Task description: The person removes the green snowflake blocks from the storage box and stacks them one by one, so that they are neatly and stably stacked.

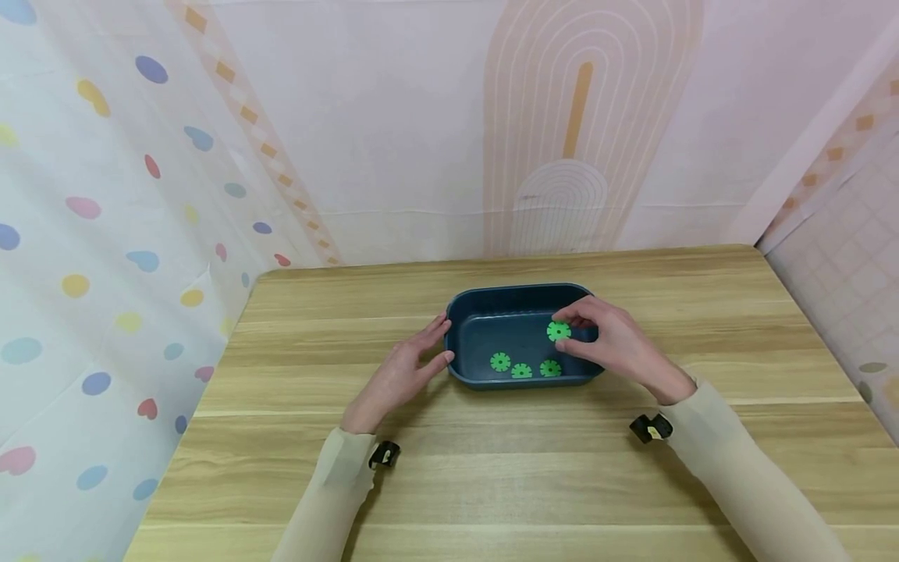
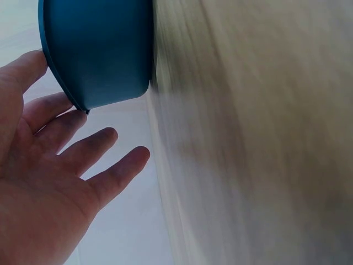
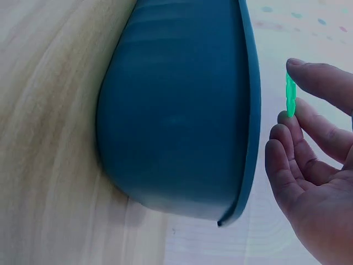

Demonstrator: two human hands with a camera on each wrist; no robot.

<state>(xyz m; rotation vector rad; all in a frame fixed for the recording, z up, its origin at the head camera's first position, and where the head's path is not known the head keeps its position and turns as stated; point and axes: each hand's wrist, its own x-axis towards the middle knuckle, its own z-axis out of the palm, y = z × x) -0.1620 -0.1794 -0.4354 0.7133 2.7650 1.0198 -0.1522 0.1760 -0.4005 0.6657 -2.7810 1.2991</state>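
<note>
A dark blue rectangular tray with rounded corners stands on the wooden table. Inside it, along the near side, lie three green notched discs, among them one disc at the left and another disc at the right. My right hand pinches one more green notched disc between thumb and fingertips, over the tray's right part. In the right wrist view this disc appears edge-on, above rim level. My left hand touches the tray's left end with fairly straight, spread fingers, some of them against the rim.
The wooden table extends around the tray on all sides. Behind it hangs a pale patterned cloth, and another cloth with coloured spots hangs at the left. Each sleeve cuff carries a small black device.
</note>
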